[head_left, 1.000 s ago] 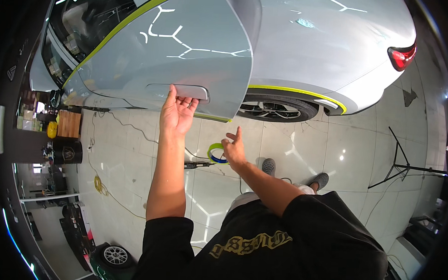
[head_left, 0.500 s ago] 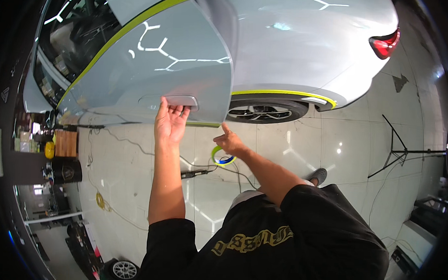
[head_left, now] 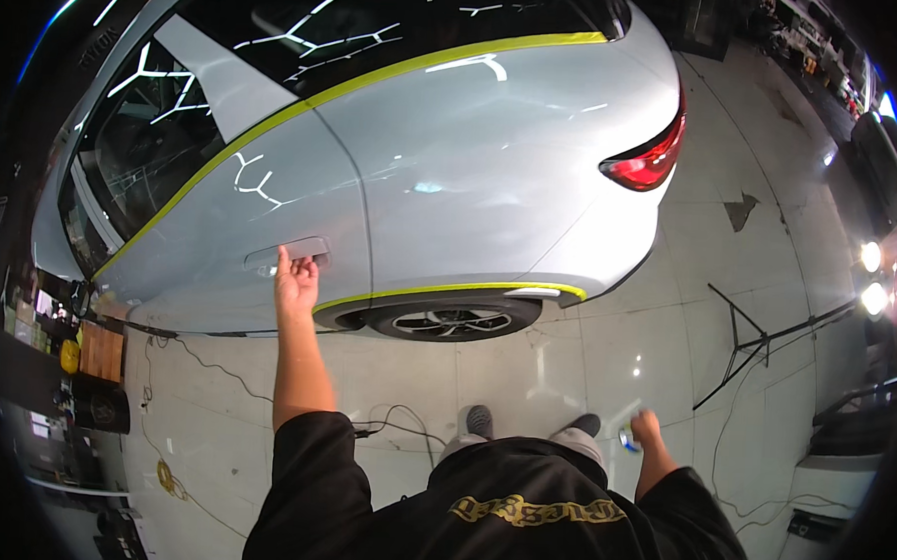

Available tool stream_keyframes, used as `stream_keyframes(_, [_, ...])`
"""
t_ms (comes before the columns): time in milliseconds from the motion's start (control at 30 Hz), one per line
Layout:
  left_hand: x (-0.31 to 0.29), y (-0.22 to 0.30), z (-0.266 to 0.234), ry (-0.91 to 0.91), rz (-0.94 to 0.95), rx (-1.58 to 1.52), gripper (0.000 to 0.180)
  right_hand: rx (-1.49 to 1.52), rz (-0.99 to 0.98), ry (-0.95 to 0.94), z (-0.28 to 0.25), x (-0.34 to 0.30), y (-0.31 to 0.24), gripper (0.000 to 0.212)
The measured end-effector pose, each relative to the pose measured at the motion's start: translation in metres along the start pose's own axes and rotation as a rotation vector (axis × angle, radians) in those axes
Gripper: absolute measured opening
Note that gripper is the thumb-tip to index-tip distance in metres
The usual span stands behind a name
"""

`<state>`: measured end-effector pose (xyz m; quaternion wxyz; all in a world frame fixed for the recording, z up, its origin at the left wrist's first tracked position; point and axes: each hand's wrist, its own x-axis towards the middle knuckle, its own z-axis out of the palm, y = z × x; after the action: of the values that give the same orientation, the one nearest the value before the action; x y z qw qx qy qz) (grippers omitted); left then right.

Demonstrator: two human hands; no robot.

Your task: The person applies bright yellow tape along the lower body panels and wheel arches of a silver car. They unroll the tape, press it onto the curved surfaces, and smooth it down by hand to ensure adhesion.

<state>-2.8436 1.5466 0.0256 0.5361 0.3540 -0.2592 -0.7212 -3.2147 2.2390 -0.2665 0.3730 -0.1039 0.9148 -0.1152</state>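
My left hand (head_left: 296, 280) is at the grey door handle (head_left: 308, 249) of the silver-grey car, fingers hooked under it. The rear door (head_left: 242, 196) sits flush with the body beside it. Low on my right side, away from the car, my right hand (head_left: 645, 429) is closed around a roll of tape (head_left: 628, 437), partly hidden by the fingers. Yellow-green tape (head_left: 377, 74) runs along the lower edge of the side windows. Another strip (head_left: 448, 288) follows the arch above the rear wheel (head_left: 445, 323).
A black tripod stand (head_left: 761, 339) is on the tiled floor to the right, near lit lamps (head_left: 873, 299). Cables (head_left: 222, 370) trail across the floor on the left. A wooden box (head_left: 101, 352) and a black drum (head_left: 102, 411) stand at the far left.
The rear door has swung shut, with my left hand staying on its handle. My right hand has left the door's edge and moved down to my right side with the tape roll.
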Motion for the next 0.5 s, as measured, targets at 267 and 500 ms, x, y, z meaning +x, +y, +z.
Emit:
stream_keyframes(267, [-0.095, -0.177, -0.104, 0.275, -0.139, 0.147, 0.032, 0.663, 0.274, -0.196, 0.032, -0.024, 0.229, 0.039])
stream_keyframes(500, [-0.264, -0.477, 0.062, -0.906, -0.452, 1.825, 0.044, 0.426, 0.135, 0.012, -0.1, -0.013, 0.153, 0.053])
